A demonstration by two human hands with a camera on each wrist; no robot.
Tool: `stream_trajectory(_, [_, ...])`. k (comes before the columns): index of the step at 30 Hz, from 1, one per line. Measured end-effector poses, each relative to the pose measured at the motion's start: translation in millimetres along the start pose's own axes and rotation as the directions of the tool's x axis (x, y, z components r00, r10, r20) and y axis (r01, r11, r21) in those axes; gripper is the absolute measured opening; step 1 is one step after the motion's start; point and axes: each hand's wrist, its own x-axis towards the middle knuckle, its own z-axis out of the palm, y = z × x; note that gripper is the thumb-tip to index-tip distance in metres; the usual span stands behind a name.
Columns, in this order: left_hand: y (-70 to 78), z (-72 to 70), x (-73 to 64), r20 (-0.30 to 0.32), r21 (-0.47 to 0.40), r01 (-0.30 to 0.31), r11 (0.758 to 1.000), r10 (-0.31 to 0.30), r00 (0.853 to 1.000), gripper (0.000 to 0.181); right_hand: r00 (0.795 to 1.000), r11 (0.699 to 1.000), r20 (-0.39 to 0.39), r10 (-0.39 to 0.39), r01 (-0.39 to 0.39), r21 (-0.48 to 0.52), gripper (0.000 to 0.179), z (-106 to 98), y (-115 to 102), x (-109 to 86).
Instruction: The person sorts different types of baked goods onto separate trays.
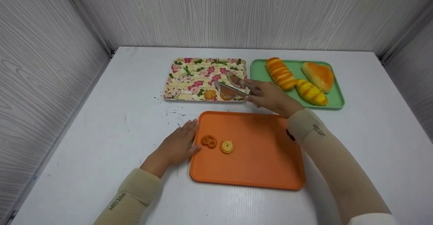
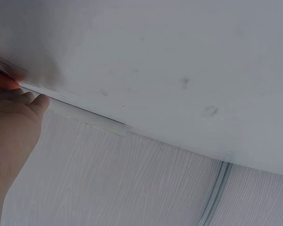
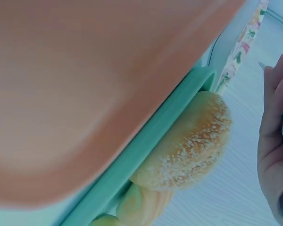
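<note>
Tongs (image 1: 234,89) in right fingers (image 1: 256,99), axis slanting left, away

Orange tray (image 1: 257,164): centre passable from above; pretzel (image 1: 212,142), cookie (image 1: 227,147) obstruct left side, right sleeve (image 1: 324,147) far right corner. Floral tray (image 1: 182,79), green tray (image 1: 258,71): narrow gap between.

Three trays (image 1: 264,160), four breads (image 1: 280,74), at least four biscuits (image 1: 227,147), one pair of tongs (image 1: 235,90)
One tray is orange, one green, one floral. Three breads show from the head and a fourth, a sprinkled bun (image 3: 188,146), from the right wrist. Two biscuits lie on the orange tray (image 1: 264,160); at least two lie on the floral tray (image 1: 189,72), where the tongs hide part of the view.
</note>
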Motion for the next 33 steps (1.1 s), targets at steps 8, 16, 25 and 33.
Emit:
stream_trajectory(8, [-0.7,0.8,-1.8,-0.021,0.015,-0.046,0.999,0.046,0.999,0.079,0.987,0.980,-0.001,-0.161,0.160,-0.119,0.071,5,-3,-21.7])
stream_trajectory(16, [-1.4,1.0,0.4,-0.021,0.022,-0.032,0.999,0.032,0.999,0.079,0.979,0.965,0.037,-0.199,0.202,-0.166,0.068,15,-4,-50.2])
stream_trajectory(25, [-1.8,1.0,0.3,-0.027,0.028,-0.045,0.999,0.046,0.999,0.077,0.963,0.950,0.134,-0.232,0.254,-0.181,0.068,26,-4,-74.2])
stream_trajectory(33, [-1.6,0.6,0.1,-0.026,0.023,-0.043,0.999,0.044,0.999,0.078,0.953,0.946,0.209,-0.219,0.260,-0.193,0.066,37,-8,-89.2])
